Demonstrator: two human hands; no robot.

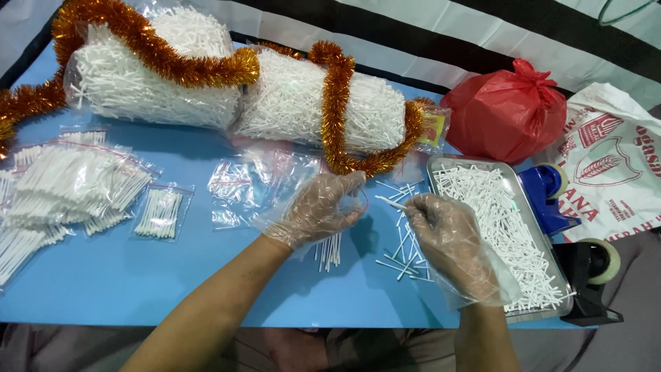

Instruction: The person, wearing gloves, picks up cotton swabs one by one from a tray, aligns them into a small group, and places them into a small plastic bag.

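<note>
Both my hands wear clear plastic gloves. My left hand point(318, 210) holds a small clear zip bag point(352, 201) with a bunch of white cotton swabs point(330, 251) sticking out below it. My right hand point(447, 241) pinches a single white cotton swab point(391, 202) and points it at the bag's mouth. Loose swabs point(406, 258) lie scattered on the blue table point(138, 289) between my hands. A metal tray point(547, 275) heaped with more swabs sits just right of my right hand.
Two big clear bags of swabs point(303, 103) wrapped in orange tinsel point(337, 103) lie at the back. Filled small bags point(69, 186) pile up at the left, empty zip bags point(255, 182) in the middle. A red plastic bag point(506, 114), blue tape dispenser point(547, 193) and black one point(592, 272) stand right.
</note>
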